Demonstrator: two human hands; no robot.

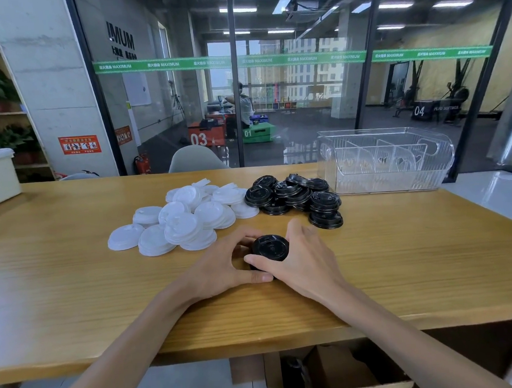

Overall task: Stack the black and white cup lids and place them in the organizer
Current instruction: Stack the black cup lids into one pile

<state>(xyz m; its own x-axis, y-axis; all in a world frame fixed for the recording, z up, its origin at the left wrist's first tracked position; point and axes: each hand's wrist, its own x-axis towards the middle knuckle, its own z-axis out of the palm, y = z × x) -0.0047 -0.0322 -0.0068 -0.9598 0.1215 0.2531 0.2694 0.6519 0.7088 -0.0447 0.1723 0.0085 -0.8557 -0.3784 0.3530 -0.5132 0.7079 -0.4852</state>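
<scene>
Stacking step under way: both hands, left hand (223, 265) and right hand (302, 260), curled in a grip round a short stack of black lids (270, 247) on the surface (404, 259), loose black lids (294, 195) beyond the grip awaiting, clear organizer (385, 160) farther right.

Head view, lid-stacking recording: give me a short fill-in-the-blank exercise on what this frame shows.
1. Both hands, left hand and right hand, hold a stack of lids coloured ____.
2. The loose white lids lie to the ____ of the loose black lids in the picture.
3. The clear organizer stands at the table's far ____ side.
4. The lids lie on a table made of ____.

Missing words: black; left; right; wood
</scene>
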